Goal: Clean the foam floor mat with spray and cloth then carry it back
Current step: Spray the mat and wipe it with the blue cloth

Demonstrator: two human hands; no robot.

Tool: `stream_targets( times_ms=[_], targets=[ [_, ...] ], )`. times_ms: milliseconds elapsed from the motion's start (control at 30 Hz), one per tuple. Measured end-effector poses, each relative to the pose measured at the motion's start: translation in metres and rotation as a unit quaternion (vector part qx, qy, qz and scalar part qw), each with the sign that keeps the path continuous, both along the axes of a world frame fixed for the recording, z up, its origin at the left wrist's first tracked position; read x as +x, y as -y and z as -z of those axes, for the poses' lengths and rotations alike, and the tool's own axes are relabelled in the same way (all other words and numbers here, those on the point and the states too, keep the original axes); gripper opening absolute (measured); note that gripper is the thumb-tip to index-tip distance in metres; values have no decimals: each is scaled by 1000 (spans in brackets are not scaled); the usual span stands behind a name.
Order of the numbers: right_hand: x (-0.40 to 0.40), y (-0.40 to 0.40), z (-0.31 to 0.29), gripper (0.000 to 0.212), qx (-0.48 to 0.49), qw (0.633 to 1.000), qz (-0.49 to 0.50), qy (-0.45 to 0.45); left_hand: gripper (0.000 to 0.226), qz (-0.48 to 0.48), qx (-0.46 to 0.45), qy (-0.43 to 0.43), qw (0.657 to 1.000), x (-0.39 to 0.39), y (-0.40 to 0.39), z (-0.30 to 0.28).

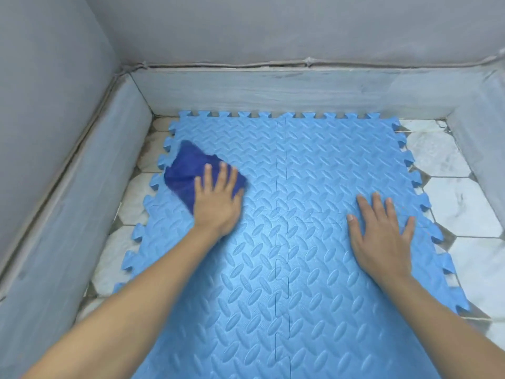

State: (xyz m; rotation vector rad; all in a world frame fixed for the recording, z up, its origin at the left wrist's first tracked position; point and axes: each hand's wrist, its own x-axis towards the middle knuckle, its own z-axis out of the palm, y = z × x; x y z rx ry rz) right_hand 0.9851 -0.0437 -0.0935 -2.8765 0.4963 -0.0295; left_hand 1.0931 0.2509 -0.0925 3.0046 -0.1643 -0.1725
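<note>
A light blue foam floor mat (314, 165) of interlocking tiles with a raised leaf pattern lies flat on the tiled floor and fills most of the view. A dark blue cloth (184, 168) lies on the mat's far left part. My left hand (217, 199) presses flat on the cloth's near corner, fingers straight and spread. My right hand (381, 232) rests flat on the bare mat at the right, fingers spread, holding nothing. No spray bottle is in view.
White marble-look floor tiles (461, 203) show along the mat's left and right sides. A low grey skirting (273, 91) and grey walls (41, 105) close in the far, left and right sides.
</note>
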Motion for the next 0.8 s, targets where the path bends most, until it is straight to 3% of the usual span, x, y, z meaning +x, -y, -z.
stream_targets(
  times_ms=[67,133,233,333,433,500,567,667,800],
  targets=[
    [5,-3,3,53,0,1000,6,6,61,154,-15,-2,988,-14,48,-1],
    [2,-2,4,55,5,1000,9,10,61,300,-4,-6,954,-24,85,0],
    [3,0,3,59,6,1000,11,12,65,355,11,0,935,10,96,0],
    [4,1,2,60,13,1000,16,12,68,281,30,-20,959,67,60,-6],
    [2,-1,3,60,12,1000,20,18,60,66,37,-18,997,116,-26,-8],
    [4,-2,2,59,14,999,26,19,58,-97,41,-42,994,125,-75,-10],
    [5,-2,2,59,7,1000,27,14,58,-180,36,-73,980,124,-80,-11],
    [5,-4,2,58,2,1000,27,13,58,-165,27,-56,984,129,-24,-7],
    [5,-3,2,59,3,999,29,17,59,-20,14,-37,999,130,79,-3]
  ],
)
